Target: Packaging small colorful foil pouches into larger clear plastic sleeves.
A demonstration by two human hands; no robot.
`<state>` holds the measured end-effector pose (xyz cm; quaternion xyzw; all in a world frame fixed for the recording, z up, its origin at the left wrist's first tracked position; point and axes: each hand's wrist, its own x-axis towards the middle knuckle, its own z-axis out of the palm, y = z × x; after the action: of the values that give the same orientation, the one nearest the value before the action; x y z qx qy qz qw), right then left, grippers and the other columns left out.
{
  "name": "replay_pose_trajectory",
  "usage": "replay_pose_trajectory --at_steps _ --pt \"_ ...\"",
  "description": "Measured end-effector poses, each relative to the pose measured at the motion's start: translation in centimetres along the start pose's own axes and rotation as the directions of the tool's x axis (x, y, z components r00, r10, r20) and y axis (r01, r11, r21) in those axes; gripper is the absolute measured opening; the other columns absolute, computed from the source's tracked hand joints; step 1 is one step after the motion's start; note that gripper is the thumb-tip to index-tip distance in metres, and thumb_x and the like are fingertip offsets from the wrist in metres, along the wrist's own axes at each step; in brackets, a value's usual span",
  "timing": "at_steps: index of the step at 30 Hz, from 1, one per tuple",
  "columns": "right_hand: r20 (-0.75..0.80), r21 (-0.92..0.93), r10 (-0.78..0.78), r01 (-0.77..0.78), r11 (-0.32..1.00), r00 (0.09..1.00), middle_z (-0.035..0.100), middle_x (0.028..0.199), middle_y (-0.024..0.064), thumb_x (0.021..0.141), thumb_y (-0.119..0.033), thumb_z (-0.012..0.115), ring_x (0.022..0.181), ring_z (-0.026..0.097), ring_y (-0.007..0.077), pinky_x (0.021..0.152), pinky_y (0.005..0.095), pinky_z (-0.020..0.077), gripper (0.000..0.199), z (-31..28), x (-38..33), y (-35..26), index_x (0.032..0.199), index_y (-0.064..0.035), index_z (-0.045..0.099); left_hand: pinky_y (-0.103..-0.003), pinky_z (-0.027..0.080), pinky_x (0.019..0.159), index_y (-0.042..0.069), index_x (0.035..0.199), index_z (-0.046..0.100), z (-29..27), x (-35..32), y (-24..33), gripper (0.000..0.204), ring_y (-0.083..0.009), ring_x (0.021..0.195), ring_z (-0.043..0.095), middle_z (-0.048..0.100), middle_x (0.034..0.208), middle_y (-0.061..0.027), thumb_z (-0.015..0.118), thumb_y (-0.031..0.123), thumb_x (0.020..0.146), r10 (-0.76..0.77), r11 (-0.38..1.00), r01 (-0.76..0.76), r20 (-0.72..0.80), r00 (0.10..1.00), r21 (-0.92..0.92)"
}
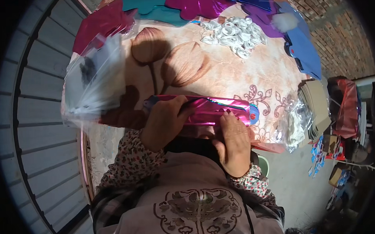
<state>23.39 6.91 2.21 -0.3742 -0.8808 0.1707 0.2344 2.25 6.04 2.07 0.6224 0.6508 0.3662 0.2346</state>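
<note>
pink foil point(202, 115) at near edge of table point(225, 80); long axis left-right, blue rounded tab point(254, 114) pointing right. hands apart: left hand point(165, 121) curled over its left part, whether pinching cannot tell; right hand point(234, 143) laid flat, fingers extended, probably to steady it.

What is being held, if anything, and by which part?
The shiny pink foil, apparently near its left end, by the left hand; the right hand lies on its right half, grip unclear.
</note>
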Motion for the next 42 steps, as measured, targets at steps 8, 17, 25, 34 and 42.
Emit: replay_pose_trajectory --at_steps 8,17,25,34,42 --pt "0.105 -0.023 0.017 -0.015 1.000 0.994 0.039 0.136 0.0208 0.077 -0.023 0.063 0.127 0.035 0.0371 0.104 0.0470 0.0273 0.062 0.5 -0.2 0.4 0.130 0.0026 0.042 -0.042 0.046 0.057 0.001 0.085 0.056 0.1 -0.4 0.4 0.019 -0.0374 0.067 0.059 0.058 0.069 -0.0212 0.063 0.018 0.082 -0.058 0.998 0.058 0.050 0.997 0.003" --pt "0.155 -0.274 0.053 -0.008 0.962 0.986 0.034 0.140 0.0193 0.089 -0.044 0.045 0.130 0.029 0.0369 0.106 0.0475 0.0206 0.064 1.7 -0.6 0.2 0.135 -0.0017 0.037 -0.040 0.045 0.061 0.002 0.079 0.060 0.1 -2.0 0.0 0.016 -0.0342 0.069 0.058 0.059 0.072 -0.0159 0.067 0.017 0.078 -0.008 0.989 0.030 -0.148 0.989 0.147" --pt "0.124 -0.332 0.047 -0.003 0.943 0.991 0.034 0.141 0.0167 0.092 -0.047 0.038 0.131 0.029 0.0351 0.106 0.0470 0.0206 0.063 2.2 -0.7 -0.3 0.137 -0.0037 0.035 -0.039 0.039 0.067 0.005 0.066 0.057 -0.1 -3.6 -1.3 0.020 -0.0271 0.072 0.050 0.051 0.070 -0.0080 0.066 0.020 0.077 0.058 0.964 0.033 -0.329 0.942 0.264" --pt "0.128 -0.372 0.058 -0.006 0.928 0.990 0.034 0.141 0.0163 0.092 -0.048 0.038 0.131 0.028 0.0338 0.106 0.0465 0.0206 0.063 2.4 -0.9 -0.2 0.137 -0.0047 0.036 -0.037 0.037 0.071 0.007 0.062 0.055 0.3 -3.6 -1.0 0.020 -0.0244 0.073 0.050 0.050 0.070 -0.0054 0.064 0.017 0.078 0.072 0.969 0.022 -0.362 0.930 0.247" --pt "0.124 -0.349 0.043 0.003 0.937 0.991 0.033 0.142 0.0167 0.092 -0.047 0.038 0.131 0.029 0.0342 0.106 0.0465 0.0213 0.062 2.3 -1.0 -0.1 0.137 -0.0043 0.036 -0.037 0.037 0.071 0.008 0.062 0.054 0.7 -3.6 -1.3 0.015 -0.0236 0.074 0.050 0.049 0.070 -0.0050 0.062 0.011 0.073 0.100 0.957 -0.002 -0.327 0.940 0.289"
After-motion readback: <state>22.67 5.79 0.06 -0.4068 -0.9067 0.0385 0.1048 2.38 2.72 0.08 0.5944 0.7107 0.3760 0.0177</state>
